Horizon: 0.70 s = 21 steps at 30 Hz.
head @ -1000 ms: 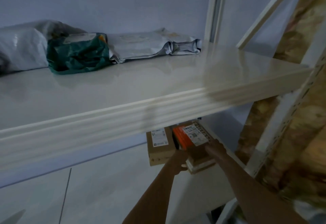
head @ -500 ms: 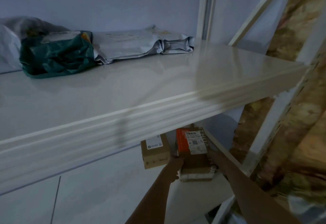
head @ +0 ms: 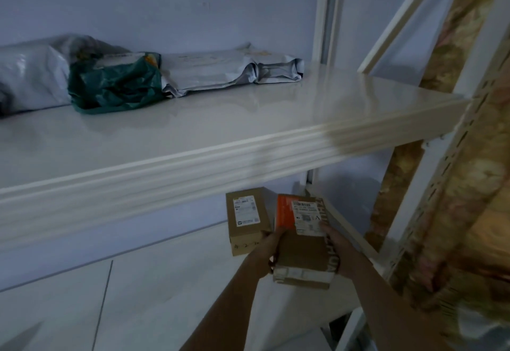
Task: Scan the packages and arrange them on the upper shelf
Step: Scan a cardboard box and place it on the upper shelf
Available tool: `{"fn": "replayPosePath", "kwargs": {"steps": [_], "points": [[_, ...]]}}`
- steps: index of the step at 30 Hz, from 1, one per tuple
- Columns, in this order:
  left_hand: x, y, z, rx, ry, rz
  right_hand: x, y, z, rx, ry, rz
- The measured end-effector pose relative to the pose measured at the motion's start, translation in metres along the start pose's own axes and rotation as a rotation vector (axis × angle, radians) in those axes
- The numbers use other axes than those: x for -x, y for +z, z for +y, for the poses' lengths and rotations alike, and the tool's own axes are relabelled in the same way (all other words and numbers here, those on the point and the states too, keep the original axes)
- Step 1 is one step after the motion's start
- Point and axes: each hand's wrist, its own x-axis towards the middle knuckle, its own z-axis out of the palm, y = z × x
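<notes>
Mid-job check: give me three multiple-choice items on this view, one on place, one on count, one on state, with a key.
1. Where does the green bag lie?
A. upper shelf
B. lower shelf
C. floor

2. How many cardboard boxes show below the upper shelf?
A. one
B. two
C. four

3. What holds the orange-labelled box?
A. nothing
B. left hand alone
C. both hands

Key: 1 A, it sits between two grey mailers on the upper shelf. 2 B, the plain box and the orange-labelled one. 3 C, the left hand and right hand grip its sides.
</notes>
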Motion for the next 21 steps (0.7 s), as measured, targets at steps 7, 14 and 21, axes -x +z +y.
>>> {"fn": "replayPosePath", "kwargs": {"steps": [7,14,21], "points": [[0.032,-0.025,0.018,-0.034,0.125,-0.018,0.016,0.032,-0.009,-0.155,-0.038,-0.159],[0.068,-0.069,0.026,0.013,0.254,0.019,0.026,0.094,-0.002,-0.016,-0.147,-0.254],[0.129,-0.138,0.007,0.064,0.303,0.229,0.034,0.151,0.044,0.210,-0.085,-0.330]]}}
